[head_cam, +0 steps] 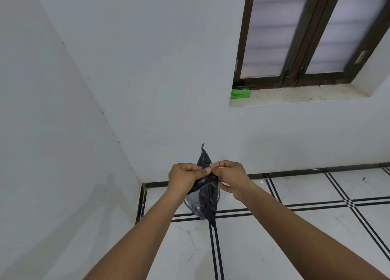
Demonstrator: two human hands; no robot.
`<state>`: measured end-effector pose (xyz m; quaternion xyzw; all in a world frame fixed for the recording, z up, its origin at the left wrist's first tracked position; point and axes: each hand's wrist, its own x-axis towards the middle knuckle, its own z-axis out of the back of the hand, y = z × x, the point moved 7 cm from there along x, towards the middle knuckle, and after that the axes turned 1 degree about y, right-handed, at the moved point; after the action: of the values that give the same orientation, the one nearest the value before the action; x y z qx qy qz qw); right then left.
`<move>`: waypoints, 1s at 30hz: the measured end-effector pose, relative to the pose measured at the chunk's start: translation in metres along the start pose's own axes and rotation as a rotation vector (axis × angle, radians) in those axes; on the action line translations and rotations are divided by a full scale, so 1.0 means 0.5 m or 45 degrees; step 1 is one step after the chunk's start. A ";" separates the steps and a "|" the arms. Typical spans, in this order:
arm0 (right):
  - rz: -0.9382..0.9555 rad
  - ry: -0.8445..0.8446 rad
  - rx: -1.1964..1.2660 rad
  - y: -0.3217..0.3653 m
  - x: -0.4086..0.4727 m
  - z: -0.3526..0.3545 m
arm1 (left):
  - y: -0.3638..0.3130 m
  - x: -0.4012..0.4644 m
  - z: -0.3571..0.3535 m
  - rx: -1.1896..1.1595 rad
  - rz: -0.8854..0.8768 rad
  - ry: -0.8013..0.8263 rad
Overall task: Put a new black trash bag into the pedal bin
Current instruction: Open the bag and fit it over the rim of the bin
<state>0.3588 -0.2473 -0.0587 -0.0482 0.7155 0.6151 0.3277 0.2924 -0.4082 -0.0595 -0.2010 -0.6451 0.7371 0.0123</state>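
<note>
Two bare hands meet at lower centre of the frame, each pinching the black trash bag (207, 186) near its top edge: the left hand (185, 177) grips it from the left with thumb and curled fingers, the right hand (231, 177) pinches it from the right, fingertips of both almost touching. One pointed corner of the bag sticks up above the hands; the rest hangs down as a narrow, crumpled, slightly glossy strip, still folded together rather than opened out. Behind it, low on the floor, stands the pedal bin (193, 204), a grey rounded body, mostly hidden by the bag and the left wrist; its lid, pedal and inside cannot be made out, so whether anything is in it cannot be told. At upper right, a dark-framed window (295, 37) with frosted panes is cut off by the frame edge, and a green box (240, 94) lies at the left end of its sill. White tiled floor (295, 227) with black lines fills the lower right.
</note>
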 end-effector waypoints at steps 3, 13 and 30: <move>0.045 -0.028 -0.032 0.008 -0.001 0.008 | 0.008 -0.003 -0.003 -0.236 0.119 0.003; -0.209 -0.033 0.486 -0.001 0.015 0.072 | 0.025 -0.014 -0.026 -1.013 0.426 -0.050; 0.359 0.020 -0.719 0.090 0.002 0.128 | -0.085 -0.019 -0.048 0.335 -0.182 0.221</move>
<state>0.3630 -0.1779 -0.0231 -0.0424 0.5184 0.8285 0.2073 0.2982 -0.3808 -0.0184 -0.2143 -0.5522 0.7922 0.1467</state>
